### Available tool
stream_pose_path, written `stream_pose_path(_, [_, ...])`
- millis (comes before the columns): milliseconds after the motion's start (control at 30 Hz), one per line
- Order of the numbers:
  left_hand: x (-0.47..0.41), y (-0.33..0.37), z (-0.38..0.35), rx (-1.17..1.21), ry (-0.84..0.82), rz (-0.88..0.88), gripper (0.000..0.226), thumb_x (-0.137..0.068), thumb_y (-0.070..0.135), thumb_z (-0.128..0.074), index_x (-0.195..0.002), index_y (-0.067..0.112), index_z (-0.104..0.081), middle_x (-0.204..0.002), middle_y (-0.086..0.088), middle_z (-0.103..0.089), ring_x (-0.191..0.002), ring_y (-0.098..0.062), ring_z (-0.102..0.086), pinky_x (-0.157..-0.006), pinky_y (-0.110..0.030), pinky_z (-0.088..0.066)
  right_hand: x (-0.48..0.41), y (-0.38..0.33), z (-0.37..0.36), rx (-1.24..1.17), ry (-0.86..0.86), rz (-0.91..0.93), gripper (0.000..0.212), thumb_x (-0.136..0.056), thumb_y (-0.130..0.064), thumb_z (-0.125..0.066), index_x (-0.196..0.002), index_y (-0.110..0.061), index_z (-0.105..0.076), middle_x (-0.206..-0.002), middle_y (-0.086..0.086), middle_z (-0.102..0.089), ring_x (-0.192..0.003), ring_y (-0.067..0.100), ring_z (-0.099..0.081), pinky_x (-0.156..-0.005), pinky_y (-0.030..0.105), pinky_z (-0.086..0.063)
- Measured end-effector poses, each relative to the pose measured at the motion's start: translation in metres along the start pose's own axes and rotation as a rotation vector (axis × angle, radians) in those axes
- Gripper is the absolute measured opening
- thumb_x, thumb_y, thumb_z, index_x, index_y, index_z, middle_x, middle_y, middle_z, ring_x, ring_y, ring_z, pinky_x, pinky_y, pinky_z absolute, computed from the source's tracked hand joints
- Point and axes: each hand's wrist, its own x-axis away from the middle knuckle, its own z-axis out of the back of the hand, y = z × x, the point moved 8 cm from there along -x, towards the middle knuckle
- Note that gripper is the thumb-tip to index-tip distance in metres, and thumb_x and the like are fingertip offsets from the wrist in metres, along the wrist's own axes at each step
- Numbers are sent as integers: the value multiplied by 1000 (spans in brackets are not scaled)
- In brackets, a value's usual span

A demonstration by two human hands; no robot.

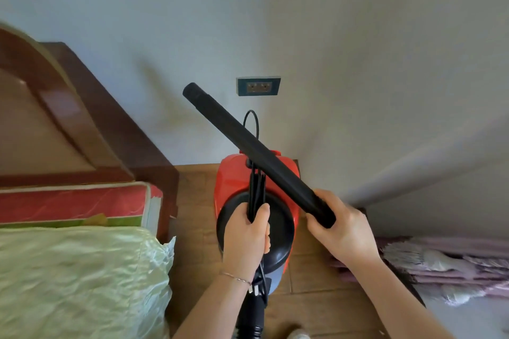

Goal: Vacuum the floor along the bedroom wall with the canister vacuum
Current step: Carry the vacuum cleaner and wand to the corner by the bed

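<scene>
A red canister vacuum (231, 179) with a black round top stands on the wooden floor (308, 270) by the white wall. My left hand (245, 234) grips a bundle of black power cord (256, 190) above the canister; a loop of cord rises behind it. My right hand (336, 226) grips the near end of a black wand tube (248, 140), which slants up and to the left toward the wall. The plug (254, 287) hangs below my left wrist. A black hose (252, 316) leaves the canister toward me.
A wall socket plate (258, 86) sits on the wall above the vacuum. A wooden bed with a headboard (82, 107), a red mattress and green bedding (77, 278) fills the left. Pink folded fabric (446, 264) lies on the right.
</scene>
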Motion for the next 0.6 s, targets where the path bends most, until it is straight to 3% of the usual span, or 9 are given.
stream_pose_path(133, [-48,-51,-10,-34,38,10,27,-93,23,-53,-78,1,-48,-52,-3,-44,-37,-12,-39,-39,-19,-36,-15,51,-60,-15,4,8,43,-72,-38,-59,-114,-31,-59,-81,-12,-68,-68,14,-67,-60,31,-54])
stream_pose_path(367, [-126,-177,-34,-56,111,58,28,-91,24,-54,-74,3,-50,-51,-2,-47,-38,-14,-41,-40,-19,-38,-6,158,-172,-44,29,-11,45,-69,-36,-56,-114,-32,-53,-90,-11,-70,-78,9,-64,-63,16,-47])
stream_pose_path(533, [-172,-254,-46,-65,128,68,27,-92,24,-53,-78,1,-51,-52,-3,-48,-37,-13,-42,-39,-19,-38,-7,228,-238,-18,18,-1,53,-65,-16,-73,-112,-31,-52,-86,-5,-70,-80,12,-63,-63,17,-48])
stream_pose_path(600, [-186,-277,-52,-78,129,66,28,-93,24,-53,-80,0,-51,-52,-3,-48,-37,-13,-42,-39,-19,-38,-11,253,-260,-25,14,-10,53,-68,-12,-76,-113,-27,-54,-88,-4,-70,-77,13,-67,-65,25,-54])
